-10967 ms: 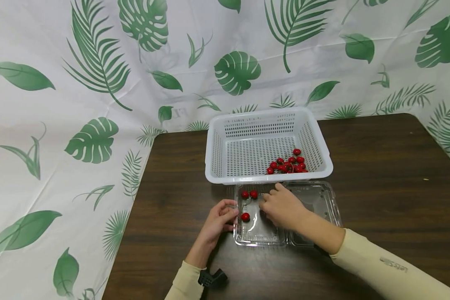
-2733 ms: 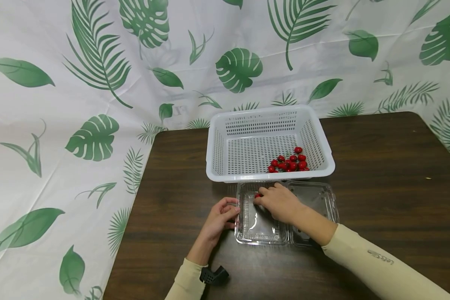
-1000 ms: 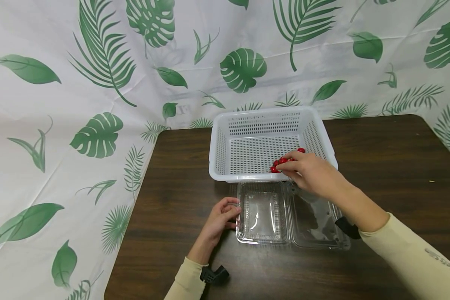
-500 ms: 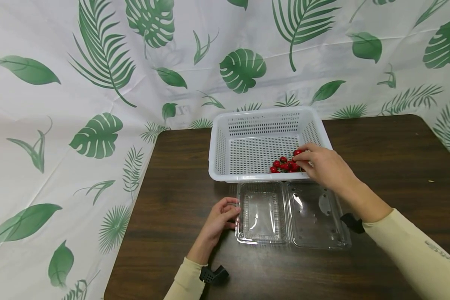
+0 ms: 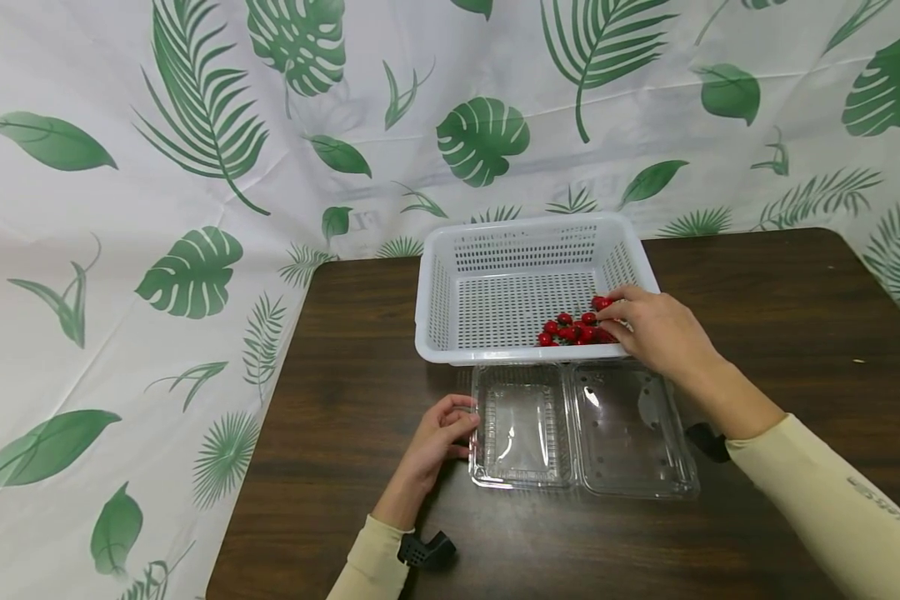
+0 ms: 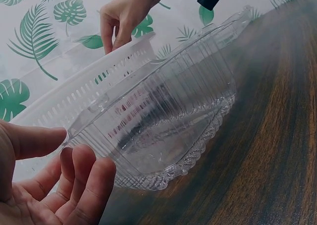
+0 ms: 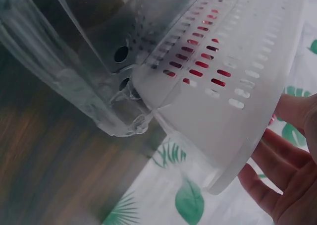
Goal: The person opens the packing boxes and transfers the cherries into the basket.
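Note:
My left hand (image 5: 438, 433) holds the left side of a clear plastic clamshell box (image 5: 487, 473). In the left wrist view, its thumb (image 6: 42, 140) lies at the rim and the other fingers bend just below. The box lies open and has nothing in it. My right hand (image 5: 656, 329) reaches over the right end of a white slotted basket (image 5: 450, 357), thumb and fingers down at several red cherries (image 5: 566, 332) heaped in the near right corner. Its fingertips overlap the cherries there; I cannot tell whether they pinch one. In the right wrist view, the basket's rim hides these fingertips.
The clamshell's lid (image 5: 630, 450) lies folded out flat to the right, close against the basket's near side. All stand on a dark wooden table (image 5: 780, 308). A white leaf-print cloth (image 5: 390, 125) hangs behind and along the left.
The cherries seen earlier in the clamshell are gone from it. My right hand has moved from the box into the basket, then rightward over the heap. My left hand stays at the box.

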Demonstrator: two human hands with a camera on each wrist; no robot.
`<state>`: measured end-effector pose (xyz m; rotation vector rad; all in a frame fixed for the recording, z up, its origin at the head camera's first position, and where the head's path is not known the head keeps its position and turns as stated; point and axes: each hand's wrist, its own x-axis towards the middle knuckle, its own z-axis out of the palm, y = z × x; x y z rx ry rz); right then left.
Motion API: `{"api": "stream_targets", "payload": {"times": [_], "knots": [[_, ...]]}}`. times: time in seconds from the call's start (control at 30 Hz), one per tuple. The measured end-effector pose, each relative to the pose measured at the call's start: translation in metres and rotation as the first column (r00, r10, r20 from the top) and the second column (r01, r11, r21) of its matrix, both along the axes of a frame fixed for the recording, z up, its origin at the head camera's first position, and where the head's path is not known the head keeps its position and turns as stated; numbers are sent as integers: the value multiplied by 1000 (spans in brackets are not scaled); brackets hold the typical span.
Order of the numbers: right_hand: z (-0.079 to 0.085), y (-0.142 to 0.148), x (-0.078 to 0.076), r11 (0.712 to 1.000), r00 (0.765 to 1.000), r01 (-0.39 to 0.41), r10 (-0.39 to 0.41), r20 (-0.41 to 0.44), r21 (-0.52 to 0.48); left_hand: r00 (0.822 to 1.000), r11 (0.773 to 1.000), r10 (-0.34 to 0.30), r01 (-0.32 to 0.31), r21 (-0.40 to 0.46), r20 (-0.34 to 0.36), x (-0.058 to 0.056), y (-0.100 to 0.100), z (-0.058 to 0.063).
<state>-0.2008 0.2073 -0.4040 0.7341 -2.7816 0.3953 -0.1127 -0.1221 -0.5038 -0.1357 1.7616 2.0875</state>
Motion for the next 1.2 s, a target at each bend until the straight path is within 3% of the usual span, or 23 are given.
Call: {"api": "stream_targets", "payload": {"times": [0.43, 0.77, 1.2], "knots": [[0, 3, 5, 1000, 999, 31, -30, -41, 5, 1000, 1000, -2, 2, 8, -9, 1, -2, 0], [8, 2, 14, 1000, 997, -10, 7, -74, -30, 999, 1000, -9, 9, 23, -32, -1, -4, 8], [13, 3, 20, 999, 994, -23, 18, -104, -48, 994, 999, -52, 53, 1, -99, -14, -6, 18]]}}
